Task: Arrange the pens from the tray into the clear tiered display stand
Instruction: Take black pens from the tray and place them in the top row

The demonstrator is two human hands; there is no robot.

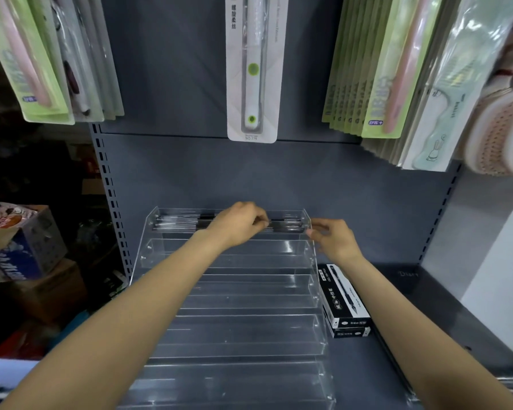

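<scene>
A clear tiered display stand (234,291) sits on the grey shelf, with several steps rising toward the back panel. Several dark pens (178,222) lie lengthwise in its top tier. My left hand (237,224) reaches over the top tier, its fingers curled and pinching pens near the middle of the row. My right hand (332,238) is at the stand's top right corner, fingertips pinching the acrylic edge there. The lower tiers hold nothing. No tray is clearly visible.
Two black-and-white pen boxes (342,300) are stacked right of the stand. Packaged toothbrushes (252,69) hang above on the back panel, with more packs at left and right. Cardboard boxes (24,241) stand left of the shelf upright.
</scene>
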